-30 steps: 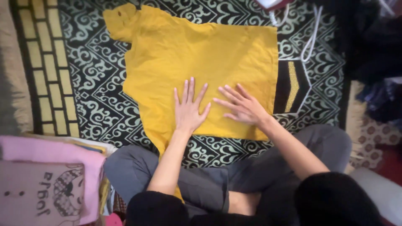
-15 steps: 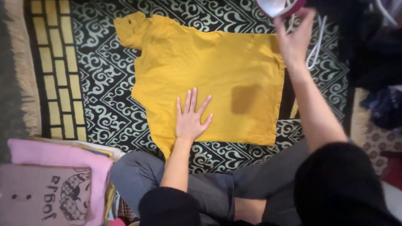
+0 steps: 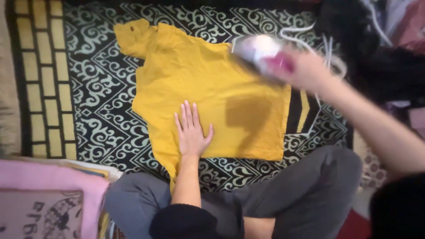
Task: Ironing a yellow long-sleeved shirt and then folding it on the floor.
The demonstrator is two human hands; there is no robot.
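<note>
A yellow shirt [image 3: 199,79] lies spread flat on a black and white patterned rug [image 3: 97,84]. My left hand [image 3: 191,130] rests flat on the shirt's near edge, fingers together and pointing away from me. My right hand [image 3: 305,71] grips a white and pink clothes iron [image 3: 261,51] and holds it in the air above the shirt's far right part; both are blurred by motion. The iron's white cord [image 3: 327,48] trails off to the right. A dark shadow falls on the shirt below the iron.
My crossed legs in grey trousers [image 3: 283,190] sit at the rug's near edge. A pile of folded clothes with a pink piece [image 3: 48,181] on top lies at the lower left. Dark clothing [image 3: 380,40] is heaped at the upper right.
My right hand left the shirt, reached up to the iron at the far right, and now carries it back over the shirt. My left hand stayed pressed on the shirt, its fingers closing together.
</note>
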